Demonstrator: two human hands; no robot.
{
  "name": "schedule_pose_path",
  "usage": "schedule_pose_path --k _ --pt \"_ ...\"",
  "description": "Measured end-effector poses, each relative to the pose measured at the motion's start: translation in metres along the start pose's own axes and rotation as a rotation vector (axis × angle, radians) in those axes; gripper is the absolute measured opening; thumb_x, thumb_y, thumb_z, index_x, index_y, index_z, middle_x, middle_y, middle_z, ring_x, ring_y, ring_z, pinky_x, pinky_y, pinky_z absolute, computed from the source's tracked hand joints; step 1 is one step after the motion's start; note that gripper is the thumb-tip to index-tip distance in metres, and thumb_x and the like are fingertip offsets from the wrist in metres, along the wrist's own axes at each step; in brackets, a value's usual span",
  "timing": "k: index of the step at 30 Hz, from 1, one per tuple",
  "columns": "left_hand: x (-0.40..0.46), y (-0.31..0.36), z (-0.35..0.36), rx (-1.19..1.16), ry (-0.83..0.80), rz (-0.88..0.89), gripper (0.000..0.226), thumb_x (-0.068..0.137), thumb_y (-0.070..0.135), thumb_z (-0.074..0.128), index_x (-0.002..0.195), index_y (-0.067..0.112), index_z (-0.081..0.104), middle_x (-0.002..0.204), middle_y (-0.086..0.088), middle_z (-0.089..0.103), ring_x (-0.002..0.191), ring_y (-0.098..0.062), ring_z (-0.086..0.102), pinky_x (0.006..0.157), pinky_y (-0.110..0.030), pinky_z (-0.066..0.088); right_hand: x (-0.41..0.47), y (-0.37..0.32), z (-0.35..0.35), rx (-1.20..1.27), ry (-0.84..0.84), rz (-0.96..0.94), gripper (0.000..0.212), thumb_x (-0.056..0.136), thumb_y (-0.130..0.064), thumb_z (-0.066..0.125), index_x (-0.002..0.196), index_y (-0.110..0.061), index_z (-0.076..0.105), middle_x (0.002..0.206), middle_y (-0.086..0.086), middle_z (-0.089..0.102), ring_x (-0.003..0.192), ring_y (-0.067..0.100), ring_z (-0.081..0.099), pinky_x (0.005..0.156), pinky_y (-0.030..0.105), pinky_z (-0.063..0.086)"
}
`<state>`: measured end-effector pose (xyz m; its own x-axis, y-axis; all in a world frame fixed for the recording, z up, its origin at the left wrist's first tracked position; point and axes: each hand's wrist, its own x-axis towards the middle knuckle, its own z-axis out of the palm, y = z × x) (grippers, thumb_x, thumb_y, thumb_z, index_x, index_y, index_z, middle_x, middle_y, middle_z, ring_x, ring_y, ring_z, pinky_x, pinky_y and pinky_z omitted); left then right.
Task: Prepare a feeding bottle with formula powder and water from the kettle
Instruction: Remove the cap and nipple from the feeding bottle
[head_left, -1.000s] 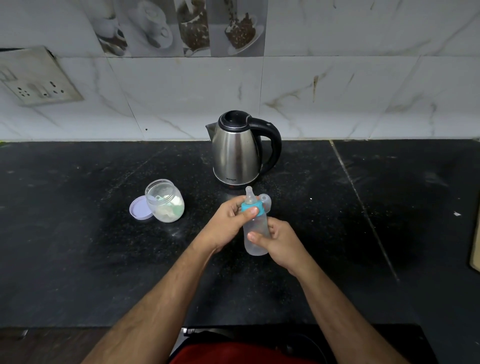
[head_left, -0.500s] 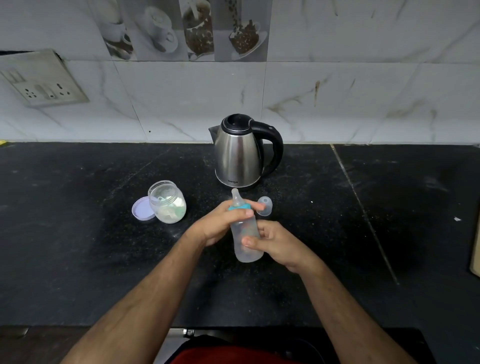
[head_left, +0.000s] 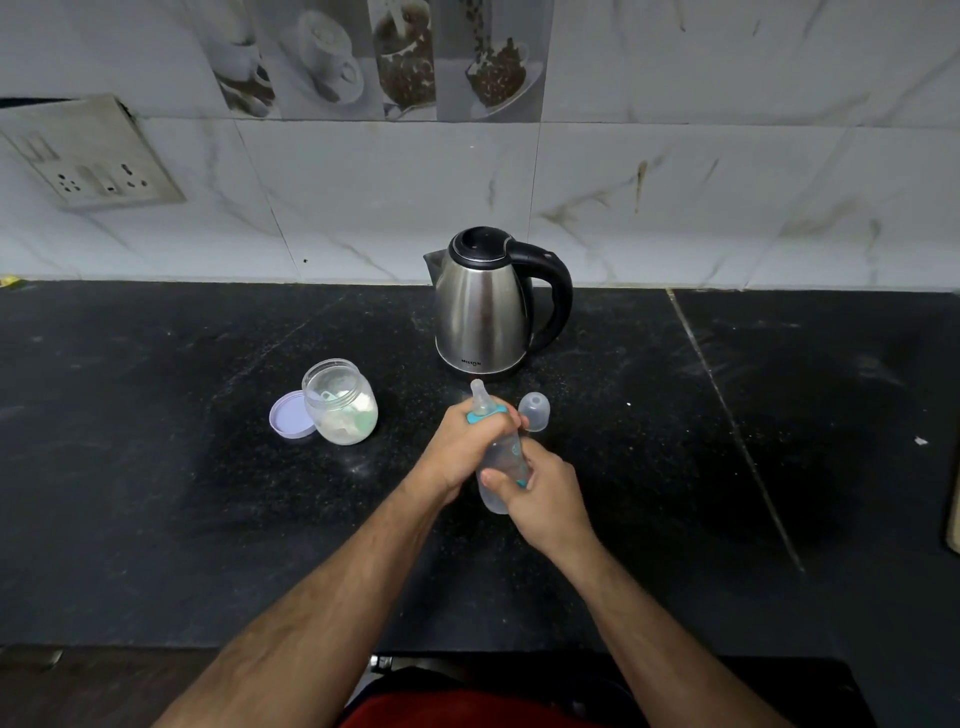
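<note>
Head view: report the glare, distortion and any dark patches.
Head view: wide-angle bending bows the counter edge and tile lines; soft highlights streak the steel kettle; corners fall darker, and the black counter swallows shadows; the bottle, gripped by left hand and right hand, looks reasonably sharp.

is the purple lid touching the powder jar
Cannot tell. In the head view the purple lid lies flat and the powder jar overlaps its right edge, hiding any contact or gap.

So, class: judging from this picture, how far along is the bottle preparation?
Done: powder jar open, lid beside it; bottle cap off. In hand: left hand grips the teal collar, right hand the bottle. Left: capping; kettle stands untouched; contents unclear.
</note>
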<state>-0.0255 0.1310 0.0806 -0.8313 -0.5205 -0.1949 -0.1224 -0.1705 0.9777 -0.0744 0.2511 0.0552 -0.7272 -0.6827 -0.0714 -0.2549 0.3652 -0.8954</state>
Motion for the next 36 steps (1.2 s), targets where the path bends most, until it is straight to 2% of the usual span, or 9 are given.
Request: schedule_pose_path --k 6,10,12,15,18,22,27,31,36 --pt "0.005 -0.012 0.021 0.005 0.361 -0.080 0.021 0.065 0.031 0.066 0.080 0.017 0.071 0.086 -0.009 0.075 0.085 -0.022 0.072 0.085 -0.051 0.058 0.002 0.012 0.013 -0.213 0.185 -0.077 0.029 0.083 -0.018 0.068 0.113 -0.019 0.063 0.099 -0.006 0.069 0.091 0.010 0.066 0.079 0.033 0.057" --pt "0.011 -0.011 0.032 -0.032 0.523 -0.198 0.032 0.058 0.044 0.066 0.081 0.021 0.068 0.080 -0.001 0.073 0.079 -0.021 0.071 0.081 -0.046 0.059 0.010 0.016 0.018 -0.350 0.224 -0.102 0.028 0.086 -0.024 0.063 0.113 -0.018 0.061 0.100 -0.004 0.069 0.093 0.015 0.066 0.078 0.035 0.056" --pt "0.014 -0.012 0.030 -0.085 0.445 -0.217 0.033 0.065 0.043 0.075 0.086 0.018 0.069 0.083 -0.003 0.073 0.081 -0.020 0.072 0.081 -0.041 0.060 0.014 0.017 0.014 -0.364 0.193 -0.076 0.030 0.085 -0.028 0.066 0.113 -0.021 0.061 0.100 -0.006 0.068 0.093 0.013 0.065 0.078 0.035 0.057" --pt "0.011 -0.008 0.011 -0.127 0.115 -0.156 0.035 0.083 0.041 0.074 0.101 0.011 0.067 0.090 -0.001 0.073 0.084 -0.014 0.070 0.076 -0.028 0.056 0.021 0.016 -0.001 -0.112 0.035 0.027 0.024 0.082 -0.029 0.074 0.103 -0.022 0.066 0.093 -0.006 0.071 0.087 0.010 0.068 0.079 0.034 0.057" --pt "0.010 -0.011 -0.015 -0.203 -0.138 -0.095 0.046 0.086 0.036 0.063 0.119 0.004 0.063 0.116 -0.002 0.069 0.104 -0.013 0.067 0.094 -0.029 0.052 0.020 0.014 -0.015 0.193 -0.155 0.092 0.021 0.084 -0.022 0.075 0.105 -0.020 0.070 0.096 -0.002 0.075 0.092 0.011 0.071 0.088 0.036 0.056" --pt "0.010 -0.020 -0.032 -0.111 -0.214 -0.038 0.039 0.090 0.028 0.065 0.125 0.010 0.065 0.138 -0.005 0.060 0.127 -0.018 0.057 0.106 -0.035 0.045 0.017 0.010 -0.021 0.275 -0.274 0.122 0.024 0.087 -0.017 0.072 0.111 -0.016 0.069 0.103 0.002 0.075 0.100 0.013 0.070 0.091 0.032 0.054" --pt "0.005 -0.023 -0.020 0.000 -0.062 0.071 0.023 0.095 0.024 0.061 0.114 0.013 0.068 0.118 -0.015 0.070 0.110 -0.019 0.066 0.098 -0.034 0.052 0.014 0.011 -0.010 0.239 -0.189 0.106 0.020 0.086 -0.022 0.073 0.106 -0.020 0.070 0.097 0.001 0.076 0.093 0.013 0.072 0.091 0.039 0.057" --pt "0.001 -0.022 -0.009 0.028 0.042 0.091 0.014 0.095 0.018 0.064 0.108 0.013 0.067 0.100 -0.007 0.073 0.092 -0.013 0.070 0.082 -0.028 0.056 0.011 0.012 0.005 0.006 -0.006 0.117 0.020 0.083 -0.029 0.075 0.101 -0.024 0.068 0.090 -0.007 0.072 0.084 0.007 0.069 0.082 0.035 0.058" --pt "-0.002 -0.031 0.009 0.073 0.389 0.083 0.039 0.073 0.046 0.080 0.102 0.021 0.070 0.091 0.002 0.077 0.086 -0.011 0.074 0.081 -0.039 0.060 0.014 0.013 0.018 -0.370 0.189 -0.005 0.021 0.081 -0.041 0.065 0.095 -0.026 0.062 0.084 -0.008 0.069 0.082 0.014 0.066 0.075 0.042 0.057"
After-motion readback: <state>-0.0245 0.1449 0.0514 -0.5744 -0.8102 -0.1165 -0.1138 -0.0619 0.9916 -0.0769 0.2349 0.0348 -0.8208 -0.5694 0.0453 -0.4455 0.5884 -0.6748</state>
